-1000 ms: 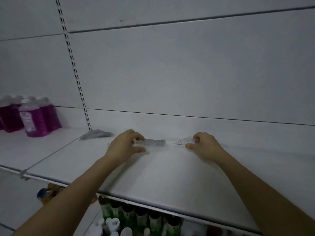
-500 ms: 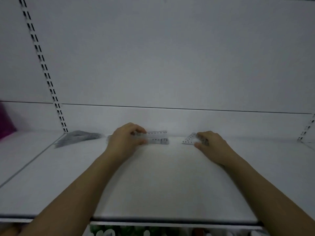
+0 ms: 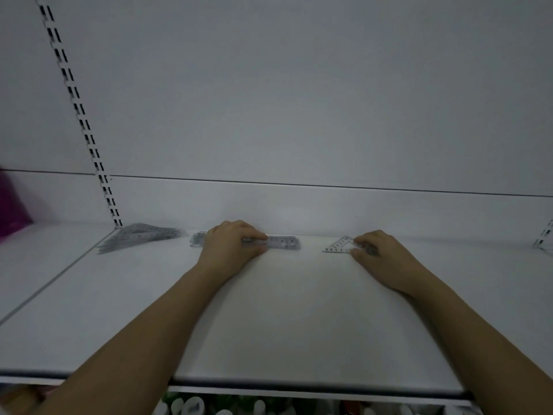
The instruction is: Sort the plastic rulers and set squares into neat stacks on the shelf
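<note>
A stack of clear straight rulers (image 3: 284, 243) lies flat at the back of the white shelf (image 3: 299, 310). My left hand (image 3: 230, 247) grips its middle, fingers curled over the far edge and thumb on the near edge. To the right lies a small clear set square (image 3: 338, 246). My right hand (image 3: 377, 253) pinches its right corner between fingers and thumb. A loose fanned pile of grey set squares (image 3: 140, 238) rests at the shelf's back left, apart from both hands.
A slotted upright (image 3: 80, 115) runs up the white back wall on the left; another bracket (image 3: 543, 238) sits at the far right. A blurred magenta bottle (image 3: 12, 208) stands at the left edge. Bottle tops (image 3: 191, 407) show on the shelf below.
The view swung right and closer, so the magenta bottles slid off to the left. Both hands stay on the rulers and the set square near the back of the shelf.
</note>
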`<state>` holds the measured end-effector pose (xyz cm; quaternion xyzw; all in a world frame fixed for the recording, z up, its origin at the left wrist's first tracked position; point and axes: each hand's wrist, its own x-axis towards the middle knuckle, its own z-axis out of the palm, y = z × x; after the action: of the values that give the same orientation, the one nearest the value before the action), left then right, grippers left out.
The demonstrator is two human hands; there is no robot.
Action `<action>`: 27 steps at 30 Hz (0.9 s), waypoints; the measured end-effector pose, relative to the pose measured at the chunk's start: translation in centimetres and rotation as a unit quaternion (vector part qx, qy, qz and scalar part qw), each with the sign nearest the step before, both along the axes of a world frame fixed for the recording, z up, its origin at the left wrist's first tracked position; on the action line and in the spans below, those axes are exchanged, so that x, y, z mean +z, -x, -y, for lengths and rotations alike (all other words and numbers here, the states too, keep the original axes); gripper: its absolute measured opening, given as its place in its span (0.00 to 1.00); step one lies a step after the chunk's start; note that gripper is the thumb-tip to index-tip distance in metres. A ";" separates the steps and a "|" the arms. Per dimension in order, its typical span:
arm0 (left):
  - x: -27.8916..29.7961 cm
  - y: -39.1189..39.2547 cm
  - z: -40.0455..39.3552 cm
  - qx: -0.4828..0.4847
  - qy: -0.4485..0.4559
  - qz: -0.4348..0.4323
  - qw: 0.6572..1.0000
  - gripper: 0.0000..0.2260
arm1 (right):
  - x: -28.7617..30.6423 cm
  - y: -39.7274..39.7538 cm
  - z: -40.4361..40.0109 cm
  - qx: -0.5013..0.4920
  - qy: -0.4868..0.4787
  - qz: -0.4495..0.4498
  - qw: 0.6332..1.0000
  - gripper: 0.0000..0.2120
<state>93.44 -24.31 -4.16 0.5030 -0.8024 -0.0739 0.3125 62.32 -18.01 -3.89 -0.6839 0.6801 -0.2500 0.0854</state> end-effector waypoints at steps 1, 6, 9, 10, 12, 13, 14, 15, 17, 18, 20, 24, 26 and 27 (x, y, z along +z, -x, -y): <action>0.0 0.0 0.0 -0.003 0.003 0.005 1.000 0.10 | 0.0 0.1 0.0 -0.001 0.002 0.003 1.000 0.17; 0.8 0.0 -0.5 -0.004 0.018 0.009 1.000 0.13 | 0.8 -0.2 -0.8 -0.032 0.018 0.075 0.997 0.12; 1.2 0.7 -1.6 -0.015 0.024 -0.002 1.000 0.17 | 1.6 -0.7 -1.4 -0.066 0.032 0.095 0.993 0.08; 1.3 1.1 -2.0 -0.023 0.027 0.005 0.999 0.18 | 1.9 -0.8 -1.7 -0.077 0.033 0.094 0.992 0.08; 1.5 2.1 -2.7 -0.042 0.037 0.031 0.998 0.16 | 2.5 -1.0 -2.6 -0.098 0.038 0.093 0.990 0.08; 1.7 2.7 -3.1 -0.049 0.040 0.042 0.997 0.15 | 2.8 -1.1 -3.2 -0.107 0.039 0.089 0.989 0.08; 2.0 3.5 -3.4 -0.058 0.034 0.052 0.996 0.14 | 3.1 -1.2 -3.9 -0.117 0.041 0.079 0.989 0.08; 2.5 4.4 -3.9 -0.066 0.021 0.066 0.995 0.14 | 3.6 -1.2 -4.6 -0.125 0.038 0.067 0.989 0.08; 3.8 6.6 -5.0 -0.083 -0.011 0.103 0.991 0.16 | 4.7 -0.8 -6.2 -0.141 0.020 0.053 0.988 0.10; 4.5 7.9 -5.7 -0.095 -0.026 0.114 0.989 0.17 | 5.2 -0.6 -7.0 -0.146 0.005 0.048 0.988 0.12; 5.9 10.6 -7.2 -0.124 -0.055 0.118 0.984 0.17 | 6.4 0.3 -8.7 -0.146 -0.034 0.034 0.988 0.13; 7.8 16.3 -10.3 -0.159 -0.086 0.129 0.975 0.18 | 8.4 2.9 -12.2 -0.155 -0.072 0.022 0.985 0.13; 8.5 19.6 -12.3 -0.171 -0.095 0.129 0.972 0.18 | 9.0 5.0 -14.5 -0.173 -0.069 0.016 0.982 0.13; 8.7 21.3 -13.3 -0.177 -0.100 0.128 0.971 0.18 | 9.2 6.1 -15.8 -0.181 -0.069 0.014 0.981 0.13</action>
<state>72.11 -11.05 4.50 0.3872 -0.9005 -0.1428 0.1373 56.19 -2.22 5.27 -0.5385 0.8069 -0.2234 0.0949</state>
